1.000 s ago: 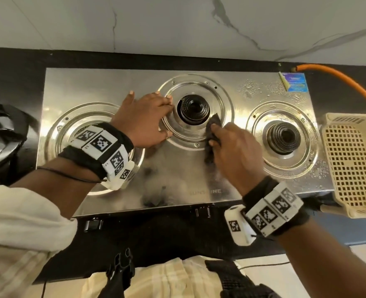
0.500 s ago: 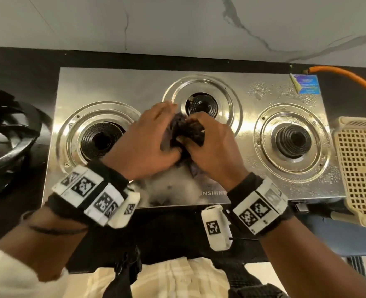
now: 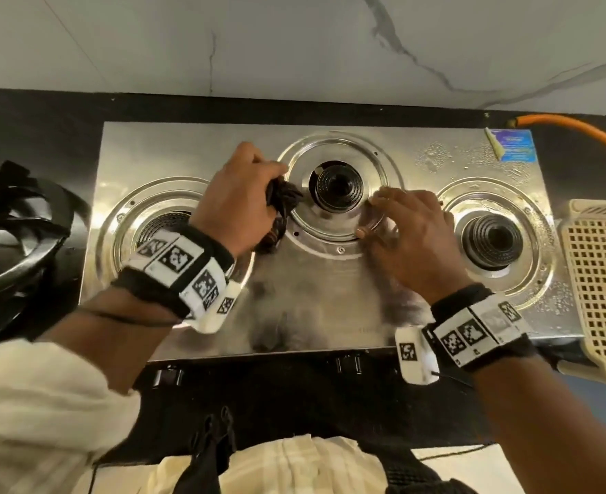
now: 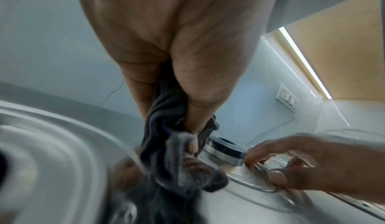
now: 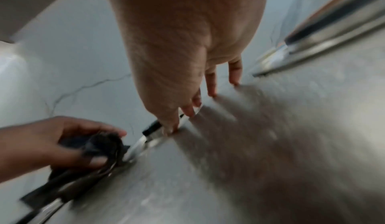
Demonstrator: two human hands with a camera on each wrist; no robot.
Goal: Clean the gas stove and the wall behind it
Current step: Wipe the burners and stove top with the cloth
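A steel three-burner gas stove [image 3: 173, 151] stands on a black counter against a white marble wall [image 3: 294, 48]. My left hand [image 3: 244, 205] grips a bunched dark cloth [image 3: 280, 205] at the left rim of the middle burner ring [image 3: 337, 240]; the cloth [image 4: 166, 153] hangs out below my fist. My right hand [image 3: 404, 229] rests with spread fingers [image 5: 210, 86] on the right side of that ring and holds nothing. The middle burner [image 3: 337, 185] sits between the two hands. Water drops lie at the stove's back right.
Black pan supports [image 3: 12, 222] lie on the counter left of the stove. A cream plastic basket [image 3: 600, 279] stands at the right edge. An orange gas hose [image 3: 572, 128] runs off from the back right corner. Control knobs [image 3: 347, 363] line the stove's front.
The cloth passed from my right hand to my left. The hands then parted: left with the cloth to the ring's left side, right spread onto its right side.
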